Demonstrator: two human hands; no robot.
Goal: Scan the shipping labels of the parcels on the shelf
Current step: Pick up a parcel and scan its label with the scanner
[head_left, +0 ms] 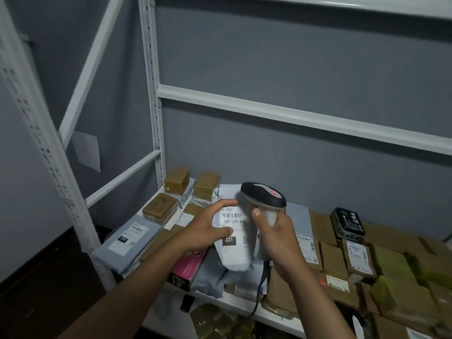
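Note:
My left hand [208, 228] grips a white poly-bag parcel [236, 250] by its left edge and holds it up over the shelf. Its shipping label [232, 222] faces me, showing a barcode, "231-239" and a black "231" box. My right hand [276, 238] grips the pale handle of a barcode scanner [263, 195]. The scanner's dark head sits just above and right of the label, and its cable hangs down past the shelf's front edge.
The white shelf [220, 298] holds many parcels: brown cartons [176, 181] at the back left, a grey bag labelled 231 [129, 238], a pink box [187, 265], labelled cartons [359, 258] and a black packet [347, 222] on the right. White uprights [152, 94] stand left.

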